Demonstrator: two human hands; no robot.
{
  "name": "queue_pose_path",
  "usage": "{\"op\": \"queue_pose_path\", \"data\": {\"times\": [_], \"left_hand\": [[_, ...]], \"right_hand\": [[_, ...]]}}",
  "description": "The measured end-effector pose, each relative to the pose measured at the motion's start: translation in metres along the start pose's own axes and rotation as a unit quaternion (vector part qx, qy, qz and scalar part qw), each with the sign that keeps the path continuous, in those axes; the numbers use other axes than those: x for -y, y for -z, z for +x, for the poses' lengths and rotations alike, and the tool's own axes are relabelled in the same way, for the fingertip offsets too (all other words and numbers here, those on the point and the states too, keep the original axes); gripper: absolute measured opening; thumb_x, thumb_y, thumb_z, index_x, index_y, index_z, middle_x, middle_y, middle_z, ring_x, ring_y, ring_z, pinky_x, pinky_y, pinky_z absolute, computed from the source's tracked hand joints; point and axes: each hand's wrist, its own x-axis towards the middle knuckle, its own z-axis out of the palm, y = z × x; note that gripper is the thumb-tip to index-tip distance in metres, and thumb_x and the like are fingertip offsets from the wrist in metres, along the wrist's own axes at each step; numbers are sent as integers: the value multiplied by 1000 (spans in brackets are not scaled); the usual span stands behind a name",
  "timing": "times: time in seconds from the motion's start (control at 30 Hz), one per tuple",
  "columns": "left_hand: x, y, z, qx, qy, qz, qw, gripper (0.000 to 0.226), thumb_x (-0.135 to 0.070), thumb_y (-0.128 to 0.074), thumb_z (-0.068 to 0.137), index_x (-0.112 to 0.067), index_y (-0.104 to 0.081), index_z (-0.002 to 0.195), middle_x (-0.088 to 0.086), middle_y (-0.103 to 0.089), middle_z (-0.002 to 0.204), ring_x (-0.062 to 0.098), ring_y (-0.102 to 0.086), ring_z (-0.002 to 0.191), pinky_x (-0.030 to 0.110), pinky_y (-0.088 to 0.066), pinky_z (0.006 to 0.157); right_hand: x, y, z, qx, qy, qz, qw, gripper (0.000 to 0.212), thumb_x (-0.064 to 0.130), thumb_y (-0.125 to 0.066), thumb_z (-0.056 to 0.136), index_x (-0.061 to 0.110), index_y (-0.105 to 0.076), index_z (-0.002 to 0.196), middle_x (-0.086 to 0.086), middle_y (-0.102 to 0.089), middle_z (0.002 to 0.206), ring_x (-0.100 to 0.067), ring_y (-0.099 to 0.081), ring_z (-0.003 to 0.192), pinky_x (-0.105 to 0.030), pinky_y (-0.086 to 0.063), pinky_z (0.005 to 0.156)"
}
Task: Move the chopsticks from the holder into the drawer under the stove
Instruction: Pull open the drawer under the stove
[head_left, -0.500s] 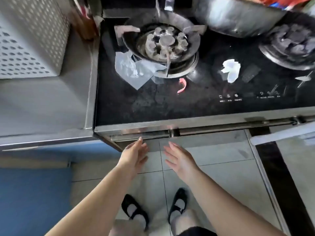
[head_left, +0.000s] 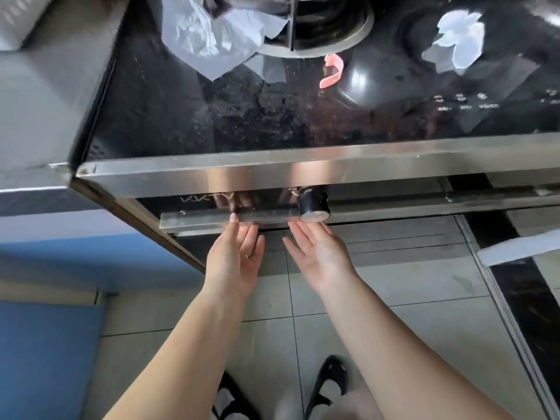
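Black glass stove (head_left: 212,116), tiled floor (head_left: 272,313), steel drawer handle (head_left: 212,218)

Round steel gas burner ring (head_left: 318,40): upper part cut off by the top edge. Crumpled grey foil sheet (head_left: 212,34): top cropped likewise. Pale perforated metal box (head_left: 21,16), top left: blurred, mostly out of frame. Small white control icons (head_left: 460,101) on the black glass stove top (head_left: 181,110): too small to read. Left hand (head_left: 235,256) and right hand (head_left: 318,253): fingertips hidden beneath the brushed-steel drawer handle bar (head_left: 212,218). Black shoes (head_left: 328,383): partly cropped at the bottom.
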Motion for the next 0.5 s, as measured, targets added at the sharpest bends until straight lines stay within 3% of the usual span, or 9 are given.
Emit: {"op": "queue_pose_path", "data": {"times": [0.17, 0.3, 0.4, 0.5], "left_hand": [[4, 1, -10, 7, -27, -1, 1000, 15, -25, -59, 90, -16, -59, 101, 7, -64, 117, 15, -64, 96, 29, -51, 82], [11, 11, -24, 11, -38, 10, 999, 17, -27, -60, 89, -17, -58, 102, 5, -66, 115, 14, -65, 93, 30, -52, 85], [19, 24, -38, 14, -37, 11, 999, 18, -26, -60, 89, -16, -59, 103, 4, -67, 112, 13, -66, 96, 30, -51, 88], [27, 38, -54, 31, -37, 13, 999, 16, -26, -58, 90, -16, -59, 102, 5, -68, 110, 13, -65, 99, 29, -50, 89]], "right_hand": [[-1, 0, -7, -8, 8, -8, 1000, 7, 21, -60, 88, 17, -58, 94, -4, -64, 100, -18, -60, 102, -39, -50, 87], [-7, 5, -22, -26, 17, -28, 999, 19, 25, -64, 86, 14, -60, 100, -8, -66, 101, -14, -65, 91, -35, -56, 72], [-15, 14, -39, -35, 19, -39, 998, 22, 25, -62, 86, 13, -60, 104, -7, -66, 102, -14, -65, 91, -33, -56, 71], [-22, 26, -56, -32, 20, -54, 998, 15, 27, -62, 87, 15, -59, 95, -8, -65, 106, -15, -64, 96, -33, -56, 73]]}}
